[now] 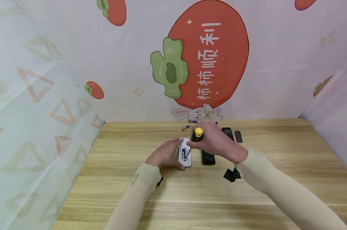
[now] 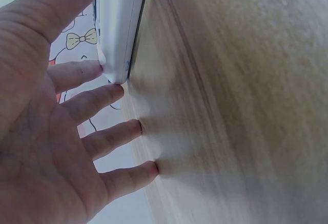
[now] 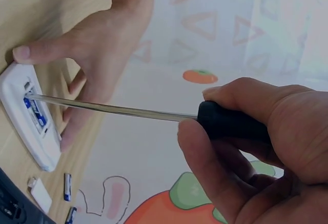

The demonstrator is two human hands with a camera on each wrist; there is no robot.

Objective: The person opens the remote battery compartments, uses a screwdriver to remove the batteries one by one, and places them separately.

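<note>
A white remote control (image 1: 185, 162) lies on the table with its battery compartment facing up. Blue-and-white batteries (image 3: 35, 112) sit in that compartment. My left hand (image 1: 168, 154) holds the remote by its ends, thumb at the near end and fingertips at the far one; other fingertips touch the table. In my right hand (image 1: 212, 137) is a screwdriver (image 3: 118, 109) with a black handle and a yellow end, gripped by the handle. Its metal shaft slants down, and the tip is in the compartment at one end of the batteries.
Right of the white remote lies a black remote (image 1: 208, 158), partly under my right hand. Beyond it are another black remote (image 1: 227, 131) and a black battery cover (image 1: 238, 136). Loose batteries (image 1: 185, 127) lie near the wall, by a white cover (image 3: 41, 194).
</note>
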